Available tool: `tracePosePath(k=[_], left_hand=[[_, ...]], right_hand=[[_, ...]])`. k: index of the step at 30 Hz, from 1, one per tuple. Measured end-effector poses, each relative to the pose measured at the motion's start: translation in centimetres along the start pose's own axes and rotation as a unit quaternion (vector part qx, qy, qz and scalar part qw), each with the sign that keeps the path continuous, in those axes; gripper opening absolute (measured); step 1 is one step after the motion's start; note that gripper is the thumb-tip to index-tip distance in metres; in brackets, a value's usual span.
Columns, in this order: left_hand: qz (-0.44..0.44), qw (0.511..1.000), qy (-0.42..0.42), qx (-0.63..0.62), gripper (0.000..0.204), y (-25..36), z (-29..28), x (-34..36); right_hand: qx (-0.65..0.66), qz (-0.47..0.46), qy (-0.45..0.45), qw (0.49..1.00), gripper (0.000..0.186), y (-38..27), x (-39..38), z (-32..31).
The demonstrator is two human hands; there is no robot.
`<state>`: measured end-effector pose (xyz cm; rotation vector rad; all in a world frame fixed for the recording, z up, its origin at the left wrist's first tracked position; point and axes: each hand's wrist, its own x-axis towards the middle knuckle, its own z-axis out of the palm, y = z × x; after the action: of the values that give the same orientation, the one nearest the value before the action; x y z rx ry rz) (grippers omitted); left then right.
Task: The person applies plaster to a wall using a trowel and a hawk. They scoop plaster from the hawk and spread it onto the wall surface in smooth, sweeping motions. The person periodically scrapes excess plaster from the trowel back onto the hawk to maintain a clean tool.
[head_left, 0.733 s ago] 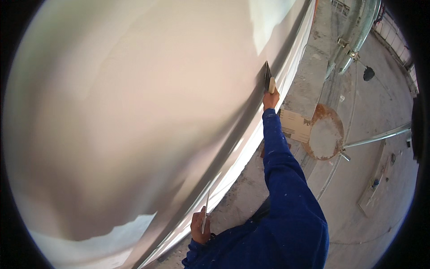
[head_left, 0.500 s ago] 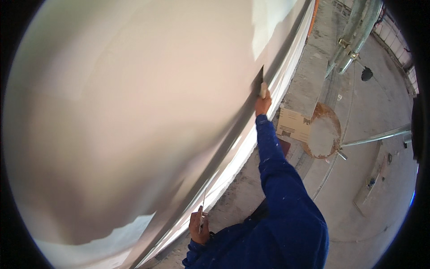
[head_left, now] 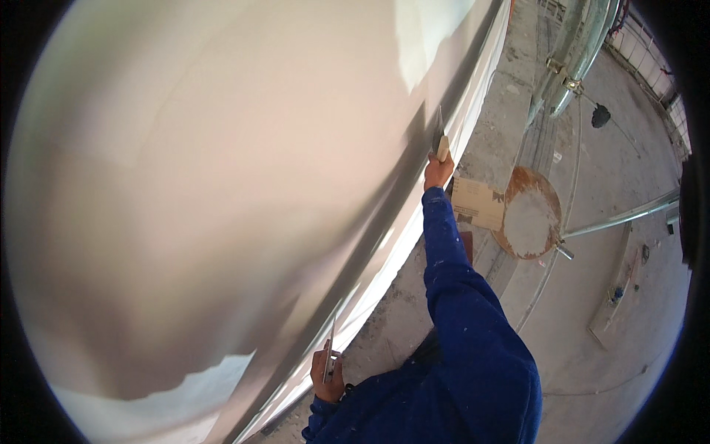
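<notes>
My right hand (head_left: 438, 169) grips the light handle of a finishing trowel (head_left: 442, 146), its thin metal blade at the pale pink plastered surface (head_left: 288, 148) near a long shadowed band along its right edge. Lower down, my left hand (head_left: 327, 372) is closed on a second thin flat metal tool (head_left: 331, 333), held edge-on beside the same band. Both arms are in dark blue, flecked sleeves. The plastered surface has whitish patches at the top and lower left.
To the right lie a dusty concrete ledge and floor (head_left: 577, 333) with a cardboard piece (head_left: 477, 200), a round rust-edged plate (head_left: 531, 220), galvanised scaffold tubes (head_left: 592, 44), a dark lump (head_left: 600, 115) and a board (head_left: 610, 314) with small items.
My right hand and trowel dipped down and left, then rose slightly and shifted right, ending a little left of where they began. My left hand shifted slightly left, still holding its tool.
</notes>
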<state>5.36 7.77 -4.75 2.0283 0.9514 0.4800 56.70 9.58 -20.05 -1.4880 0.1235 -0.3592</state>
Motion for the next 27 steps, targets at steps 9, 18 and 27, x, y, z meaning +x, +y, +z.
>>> tracePosePath(k=[9, 18, 27], left_hand=[[0.006, 1.0, -0.009, 0.017, 0.01, 0.3, 0.0, 0.3], [0.011, 1.0, 0.002, -0.019, 0.011, -0.2, 0.2, -1.0], [-0.044, 0.991, 0.025, -0.12, 0.018, 1.1, -0.4, -2.9]], right_hand=[[-0.023, 0.026, -0.1, 0.994, 0.053, 0.8, 2.5, 1.8], [0.027, -0.029, -0.117, 0.992, 0.057, -1.0, -8.0, 0.0], [0.195, 0.193, -0.151, 0.95, 0.031, -10.0, -17.2, -8.2]])
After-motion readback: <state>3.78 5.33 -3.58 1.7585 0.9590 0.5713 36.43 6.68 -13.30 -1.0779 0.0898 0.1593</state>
